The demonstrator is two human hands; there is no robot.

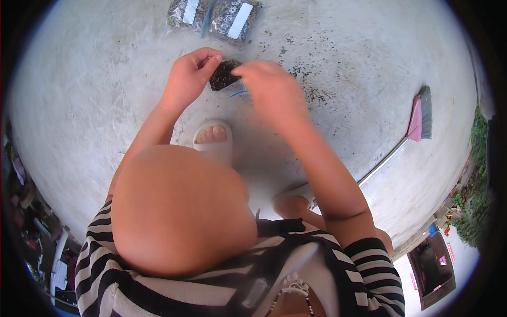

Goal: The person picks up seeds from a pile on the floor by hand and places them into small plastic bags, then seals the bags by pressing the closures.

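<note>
Bag (226,79) of dark seeds pinched at its mouth between my left grip (190,76) and right grip (272,87); sealing looks next, needing fingers pressed along the strip. Filled bags (214,16) lie beyond.

Squatting over a pale concrete floor (105,105), knees bare, striped clothing below. Left hand (187,79) pinching the rim of a small clear bag (226,79) filled with dark seeds; right hand (272,90), blurred, at the bag's other edge. Two larger clear bags (214,16) of similar contents lying on the floor just beyond, with dark grains (309,87) scattered to the right. White sandal (213,138) under the bag. Pink broom (417,119) lying well off to the right.
</note>
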